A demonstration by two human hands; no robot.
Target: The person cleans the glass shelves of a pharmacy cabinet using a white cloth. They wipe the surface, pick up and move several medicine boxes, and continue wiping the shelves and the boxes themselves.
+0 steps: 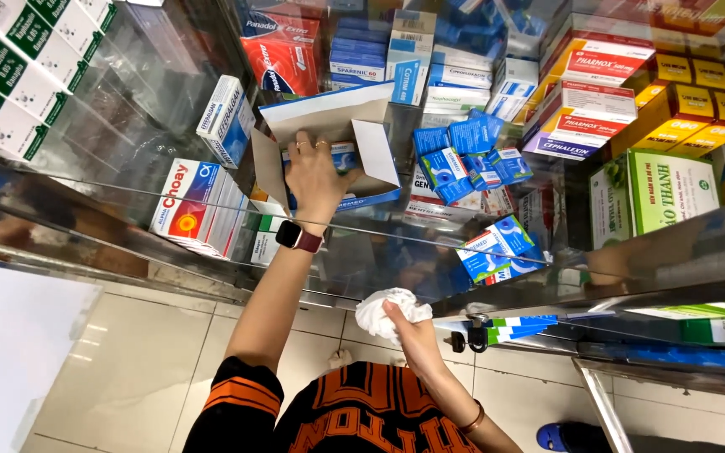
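Observation:
My left hand (314,174) reaches into a glass display cabinet and rests inside an open cardboard carton (362,138) with raised flaps, fingers on a small blue and white box (345,156) in it. A dark smartwatch sits on that wrist. My right hand (409,329) hangs lower, outside the cabinet, closed around a crumpled white cloth (388,309). Loose blue packets (455,159) lie just right of the carton.
Shelves hold many medicine boxes: red ones (283,50) at the back, yellow ones (690,109) and a green one (669,193) at right, white and green ones (10,67) at left. A glass shelf edge (127,197) crosses the front. Beige floor tiles (127,352) lie below.

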